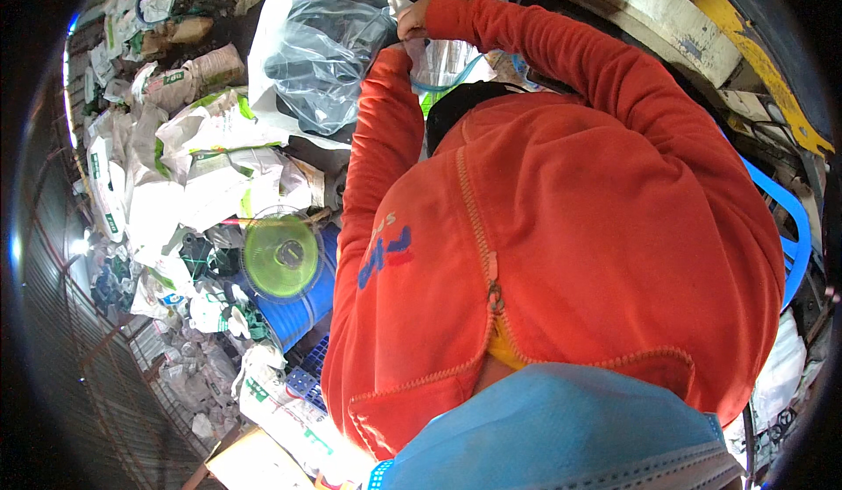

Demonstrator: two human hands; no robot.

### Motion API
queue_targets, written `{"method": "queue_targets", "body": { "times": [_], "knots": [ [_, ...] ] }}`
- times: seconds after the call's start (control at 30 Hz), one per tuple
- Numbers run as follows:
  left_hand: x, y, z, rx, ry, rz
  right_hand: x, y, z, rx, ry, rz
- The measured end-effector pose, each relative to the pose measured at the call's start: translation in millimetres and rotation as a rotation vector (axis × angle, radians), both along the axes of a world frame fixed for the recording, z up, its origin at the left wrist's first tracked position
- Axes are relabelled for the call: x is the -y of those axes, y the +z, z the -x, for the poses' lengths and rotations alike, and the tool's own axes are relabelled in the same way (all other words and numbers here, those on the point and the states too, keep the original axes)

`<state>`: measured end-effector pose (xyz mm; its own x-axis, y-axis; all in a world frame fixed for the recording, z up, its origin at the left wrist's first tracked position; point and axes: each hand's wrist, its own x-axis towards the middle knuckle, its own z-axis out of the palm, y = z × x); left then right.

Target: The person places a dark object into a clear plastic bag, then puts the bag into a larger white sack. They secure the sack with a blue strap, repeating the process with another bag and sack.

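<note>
A white sack (263, 60) stands open at the upper middle, with crumpled grey, see-through plastic (329, 56) inside it. At the sack's right edge, my right hand (413, 19) has its fingers curled closed on the rim. My left hand (405, 46) is right beside it, mostly hidden by the end of the red sleeve, so its fingers cannot be made out. Both arms reach forward to that same corner. Just right of the hands is a clear plastic-looking item with a blue rim (478, 60), partly covered by my arm.
White printed sacks (224, 170) pile up on the left. Below them a green round fan (281, 258) stands against a blue drum (303, 315), near a blue crate (307, 385). On the right are a blue chair-like frame (796, 227) and a yellow metal beam (745, 30).
</note>
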<state>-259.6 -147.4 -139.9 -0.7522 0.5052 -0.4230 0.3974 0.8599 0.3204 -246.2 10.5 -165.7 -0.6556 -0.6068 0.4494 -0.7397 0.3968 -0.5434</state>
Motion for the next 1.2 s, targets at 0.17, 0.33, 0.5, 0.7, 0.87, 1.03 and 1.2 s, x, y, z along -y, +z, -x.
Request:
{"method": "queue_targets", "body": {
  "times": [0.17, 0.33, 0.5, 0.7, 0.87, 1.03, 1.2],
  "knots": [
    [-2, -2, 3, -0.029, -0.038, 0.037, -4, -20, -48, -0.012, -0.53, 0.523],
    [-3, -6, 0, -0.129, -0.168, 0.129, 6, -45, -71, 0.235, -0.473, 0.262],
    [-6, -12, -3, -0.297, -0.392, 0.256, 9, -38, -67, 0.064, -0.499, 0.127],
    [-3, -2, -12, 0.094, 0.175, -0.067, -5, -15, -73, 0.032, -0.4, -0.068],
    [13, 27, -35, 0.129, 0.178, -0.176, -18, 12, -83, -0.03, -0.421, 0.108],
    [15, 40, -52, -0.045, 0.175, -0.218, -27, 50, -102, 0.358, -0.44, 0.341],
    [17, 32, -51, 0.28, 0.345, -0.706, -26, 75, -96, 0.046, -0.346, 0.161]
  ]
}}
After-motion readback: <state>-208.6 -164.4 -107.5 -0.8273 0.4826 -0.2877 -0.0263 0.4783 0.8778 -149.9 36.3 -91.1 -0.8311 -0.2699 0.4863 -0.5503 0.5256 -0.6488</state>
